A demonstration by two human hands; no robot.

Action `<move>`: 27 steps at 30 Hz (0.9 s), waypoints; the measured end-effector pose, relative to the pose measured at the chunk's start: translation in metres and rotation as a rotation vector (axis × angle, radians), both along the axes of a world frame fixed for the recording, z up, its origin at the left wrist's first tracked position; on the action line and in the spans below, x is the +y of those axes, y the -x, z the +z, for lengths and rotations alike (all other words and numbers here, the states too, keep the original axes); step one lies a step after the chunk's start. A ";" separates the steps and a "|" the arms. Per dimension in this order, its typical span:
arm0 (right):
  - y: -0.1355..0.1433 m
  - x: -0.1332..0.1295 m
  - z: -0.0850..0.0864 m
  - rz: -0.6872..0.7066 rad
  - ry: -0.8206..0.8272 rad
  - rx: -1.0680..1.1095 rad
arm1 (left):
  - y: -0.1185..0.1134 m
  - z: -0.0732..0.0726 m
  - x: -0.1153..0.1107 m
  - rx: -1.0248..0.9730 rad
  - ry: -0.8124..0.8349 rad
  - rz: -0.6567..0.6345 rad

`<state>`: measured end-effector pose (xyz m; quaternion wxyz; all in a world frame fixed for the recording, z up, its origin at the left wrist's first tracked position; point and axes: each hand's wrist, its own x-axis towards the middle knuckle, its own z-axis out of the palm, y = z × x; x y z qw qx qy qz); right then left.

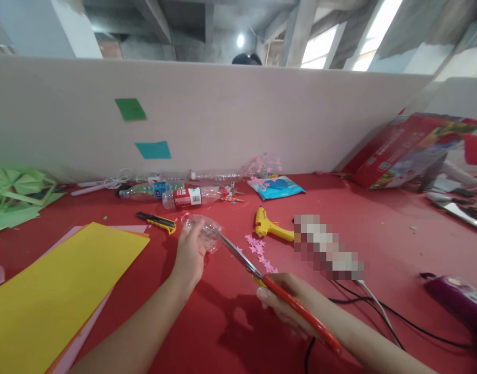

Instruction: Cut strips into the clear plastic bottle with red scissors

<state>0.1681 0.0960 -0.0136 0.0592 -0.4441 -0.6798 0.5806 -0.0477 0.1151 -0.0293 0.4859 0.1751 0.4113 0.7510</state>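
Note:
A clear piece of plastic bottle (212,240) is held by my left hand (191,250), its fingers wrapped round the near side. My right hand (290,301) grips red-handled scissors (300,310) from the right. The blades point up and left, and their tips meet the cut edge of the plastic. How far the blades are parted is hard to tell. Pink paper stars (259,249) lie just beyond the scissors. A yellow box cutter (158,222) rests left of the plastic, and a yellow glue gun (267,228) sits to the right.
Yellow paper (67,291) and green paper shapes (12,197) are on the left. Plastic bottles (187,197) and a blue packet (279,188) lie before the white partition (230,114). Cables (378,306), a purple object (456,298) and a red bag (401,150) are on the right.

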 end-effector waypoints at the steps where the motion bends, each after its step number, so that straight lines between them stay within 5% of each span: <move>1: 0.001 0.000 0.001 -0.007 0.017 0.008 | -0.002 0.001 -0.001 0.017 -0.001 0.007; 27: 0.005 -0.007 0.009 -0.005 0.031 0.053 | -0.005 0.001 -0.004 0.143 -0.053 0.026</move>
